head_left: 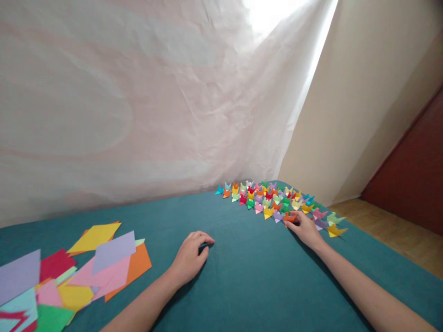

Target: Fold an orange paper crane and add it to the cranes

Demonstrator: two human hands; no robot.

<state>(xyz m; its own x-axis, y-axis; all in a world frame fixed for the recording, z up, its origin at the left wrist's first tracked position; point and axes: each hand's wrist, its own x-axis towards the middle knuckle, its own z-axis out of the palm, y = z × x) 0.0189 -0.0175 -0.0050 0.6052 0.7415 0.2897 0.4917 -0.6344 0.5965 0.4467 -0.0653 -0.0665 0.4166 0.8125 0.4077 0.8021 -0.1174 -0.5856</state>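
At the front edge of a cluster of folded paper cranes (259, 208), my right hand (305, 229) pinches an orange paper crane (289, 218) between thumb and fingers. A lilac crane (278, 216) stands just left of it, and a yellow crane (335, 231) is to the right of my wrist. My left hand (192, 254) rests on the teal tablecloth (242, 286) with nothing in it, its thumb apart from its curved fingers. Part of the orange crane is hidden behind my fingers.
Loose coloured paper sheets overlap at the left, among them a yellow sheet (97, 236), a lilac sheet (116, 251) and an orange sheet (140, 267). A pale hanging cloth (155, 115) backs the table. Beyond the right edge lies a wooden floor (360, 221).
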